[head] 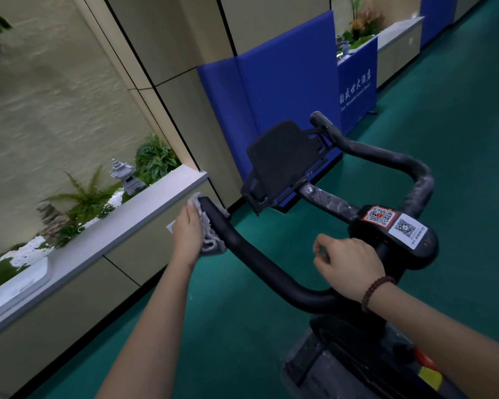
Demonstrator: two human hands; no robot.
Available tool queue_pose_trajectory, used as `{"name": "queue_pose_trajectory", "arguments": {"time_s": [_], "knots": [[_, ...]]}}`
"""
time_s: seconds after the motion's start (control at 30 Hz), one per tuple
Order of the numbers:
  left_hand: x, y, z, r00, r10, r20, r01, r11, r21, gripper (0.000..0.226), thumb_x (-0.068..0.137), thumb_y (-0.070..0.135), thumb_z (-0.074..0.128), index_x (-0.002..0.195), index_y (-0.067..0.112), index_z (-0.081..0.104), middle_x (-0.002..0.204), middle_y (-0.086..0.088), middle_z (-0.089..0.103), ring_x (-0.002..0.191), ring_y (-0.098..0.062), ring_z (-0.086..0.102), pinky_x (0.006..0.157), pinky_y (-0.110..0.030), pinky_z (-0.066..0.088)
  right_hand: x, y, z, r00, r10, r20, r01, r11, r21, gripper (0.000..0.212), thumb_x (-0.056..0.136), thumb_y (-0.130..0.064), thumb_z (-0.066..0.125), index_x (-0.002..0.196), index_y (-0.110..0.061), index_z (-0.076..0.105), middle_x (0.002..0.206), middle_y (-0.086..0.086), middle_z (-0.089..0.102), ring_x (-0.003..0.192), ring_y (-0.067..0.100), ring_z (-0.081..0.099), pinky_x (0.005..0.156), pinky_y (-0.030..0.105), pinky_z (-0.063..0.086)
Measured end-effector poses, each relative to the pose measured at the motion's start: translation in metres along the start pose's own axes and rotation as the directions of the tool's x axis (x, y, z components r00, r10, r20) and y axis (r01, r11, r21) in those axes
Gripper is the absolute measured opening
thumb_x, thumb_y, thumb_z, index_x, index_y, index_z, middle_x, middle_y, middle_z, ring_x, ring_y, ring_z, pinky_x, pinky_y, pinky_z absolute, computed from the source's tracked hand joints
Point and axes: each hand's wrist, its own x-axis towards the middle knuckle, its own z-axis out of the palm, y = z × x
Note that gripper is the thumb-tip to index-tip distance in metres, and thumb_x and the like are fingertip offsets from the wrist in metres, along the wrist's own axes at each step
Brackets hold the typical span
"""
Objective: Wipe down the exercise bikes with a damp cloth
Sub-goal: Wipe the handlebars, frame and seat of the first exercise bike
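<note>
A black exercise bike fills the right half of the view, with curved handlebars [260, 263] and a black tablet holder [283, 159] at the front. My left hand [188, 228] grips a grey cloth [211, 237] wrapped against the end of the left handlebar. My right hand [347, 263] hovers over the bar's middle with fingers loosely curled and nothing in it; a bead bracelet circles that wrist. The right handlebar [415, 174] looks dusty and streaked. Two QR stickers [392, 223] sit on the bike's stem.
A long grey planter ledge [121, 226] with ferns, white pebbles and a small stone lantern [126, 177] runs along the left wall. Blue padded panels [274, 82] stand ahead of the bike. Green flooring [458, 125] stretches away on the right.
</note>
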Motion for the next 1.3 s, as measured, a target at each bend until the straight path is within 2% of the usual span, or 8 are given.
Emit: {"name": "queue_pose_trajectory", "arguments": {"time_s": [0.13,0.23,0.43,0.63,0.8,1.0,1.2,1.3], "knots": [[-0.014,-0.018,-0.008,0.999,-0.038,-0.014,0.04,0.971,0.237,0.05,0.099,0.037,0.025,0.084,0.003,0.058,0.071,-0.015,0.059,0.059,-0.027,0.059,0.053,-0.031,0.049,0.0,0.0,0.001,1.0,0.0,-0.003,0.0,1.0,-0.01,0.015,0.089,-0.03,0.042,0.098,-0.025,0.054,0.081,-0.006,0.067,0.081,0.02,0.061,0.068,0.024,0.025],[-0.016,-0.006,-0.023,0.976,-0.044,-0.214,0.075,0.987,0.143,0.044,0.101,0.03,0.025,0.106,0.002,0.059,0.071,-0.005,0.058,0.043,-0.008,0.051,0.033,-0.011,0.036,0.001,0.001,0.003,1.0,-0.006,0.003,0.006,1.0,-0.007,0.015,0.089,-0.03,0.042,0.097,-0.025,0.054,0.08,-0.006,0.067,0.079,0.019,0.061,0.067,0.024,0.027],[0.0,0.026,-0.013,0.861,0.499,-0.099,-0.406,0.791,0.459,0.032,0.099,0.032,0.033,0.107,0.009,0.054,0.105,-0.011,0.057,0.094,-0.025,0.052,0.074,-0.03,0.04,0.001,0.002,0.003,1.0,-0.005,-0.008,0.004,1.0,-0.006,0.015,0.089,-0.029,0.042,0.096,-0.025,0.055,0.077,-0.006,0.065,0.074,0.018,0.058,0.066,0.024,0.027],[0.004,0.0,0.01,0.802,0.586,0.117,-0.528,0.603,0.598,0.047,0.095,0.036,0.028,0.104,0.007,0.063,0.122,-0.01,0.056,0.125,-0.027,0.039,0.11,-0.036,0.017,0.001,0.002,0.004,1.0,-0.009,-0.002,0.009,1.0,-0.008,0.013,0.088,-0.028,0.042,0.093,-0.024,0.054,0.077,-0.005,0.065,0.076,0.02,0.059,0.066,0.023,0.026],[-0.022,-0.002,0.016,0.728,0.631,0.267,-0.644,0.497,0.582,0.042,0.097,0.033,0.029,0.094,0.011,0.065,0.106,-0.004,0.063,0.112,-0.014,0.04,0.104,-0.031,0.019,0.0,0.003,0.005,1.0,0.003,0.0,-0.003,1.0,-0.01,0.014,0.088,-0.031,0.042,0.092,-0.024,0.054,0.076,-0.004,0.064,0.078,0.023,0.058,0.066,0.026,0.03],[-0.092,-0.002,0.044,0.749,0.625,0.22,-0.659,0.667,0.346,0.038,0.095,0.025,0.032,0.072,0.018,0.062,0.084,0.004,0.067,0.092,-0.012,0.052,0.091,-0.029,0.035,-0.004,0.0,0.004,1.0,-0.009,0.008,0.009,1.0,-0.028,0.014,0.089,-0.032,0.042,0.092,-0.025,0.053,0.077,-0.004,0.065,0.078,0.023,0.059,0.066,0.026,0.028],[-0.107,0.0,0.044,0.597,0.697,0.398,-0.802,0.526,0.282,0.041,0.098,0.031,0.027,0.083,0.019,0.063,0.091,0.005,0.066,0.095,-0.015,0.056,0.09,-0.031,0.038,-0.002,0.002,0.003,1.0,-0.014,0.018,0.015,1.0,-0.026,0.013,0.089,-0.031,0.042,0.091,-0.024,0.053,0.077,-0.003,0.065,0.079,0.023,0.059,0.065,0.026,0.028],[-0.059,-0.013,0.029,0.674,0.645,0.359,-0.735,0.54,0.41,0.03,0.093,0.027,0.034,0.091,0.027,0.064,0.103,0.005,0.066,0.108,-0.014,0.052,0.102,-0.042,0.035,-0.002,0.002,0.003,1.0,-0.012,0.028,0.012,1.0,-0.001,0.013,0.089,-0.031,0.042,0.09,-0.024,0.053,0.071,-0.005,0.06,0.075,0.022,0.058,0.064,0.025,0.028]]}}
